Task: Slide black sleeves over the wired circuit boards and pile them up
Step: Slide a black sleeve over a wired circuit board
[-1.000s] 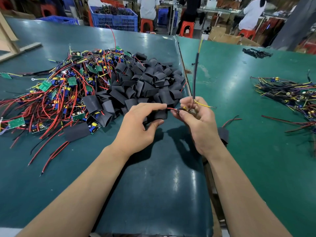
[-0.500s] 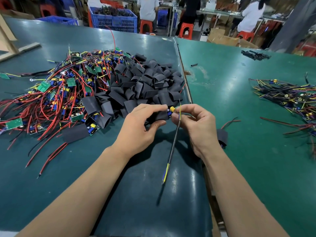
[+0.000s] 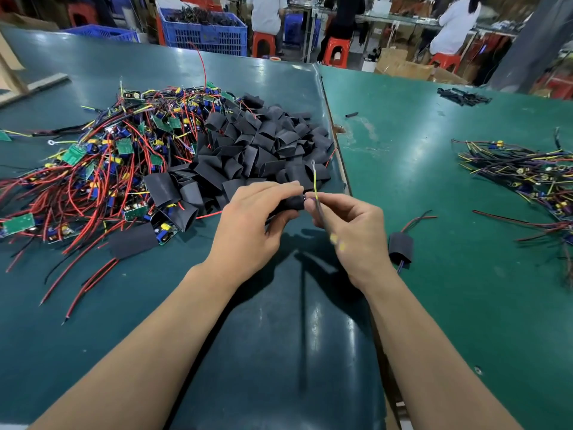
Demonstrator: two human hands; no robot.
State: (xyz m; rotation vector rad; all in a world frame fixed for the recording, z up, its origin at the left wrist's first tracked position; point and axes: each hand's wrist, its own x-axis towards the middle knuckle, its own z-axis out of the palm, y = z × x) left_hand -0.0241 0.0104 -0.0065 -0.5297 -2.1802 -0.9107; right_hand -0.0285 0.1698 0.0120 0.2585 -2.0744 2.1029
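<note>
**Inspector:** Since half a second ago, what has shifted?

**Operator:** Half a second back the long black-and-yellow lead hung down toward six o'clock from the right hand; now its thin yellow wire tip (image 3: 315, 178) stands up toward twelve o'clock, and the rest blurs across the palm. Both hands have stayed together at the table seam.

**Inspector:** Go left to right.

**Operator:** At nine o'clock lies the tangled heap of green circuit boards with red and black wires (image 3: 93, 169), far too many to count. Beside it, toward eleven o'clock, is the mound of loose flat black tube sleeves (image 3: 263, 144), dozens. Then the left hand (image 3: 251, 225), fingers and thumb curled round one black sleeve (image 3: 291, 202). The board inside it I cannot see.

**Inspector:** And the right?

**Operator:** The right hand (image 3: 350, 231) pinches the lead between thumb and forefinger, just beside the sleeve's open mouth. At three o'clock from it lies one finished sleeved board with red and black tails (image 3: 400, 247), alone on the green table mat (image 3: 449, 305). Farther out sits a second dark wire bundle (image 3: 527, 172).

**Inspector:** What does the next move turn on?

**Operator:** The sleeve's long axis runs roughly nine to three, its mouth facing the right hand. I judge the left keeps it steady while the right draws the lead through toward three o'clock. The pile-up spot is nearer the right hand.
</note>
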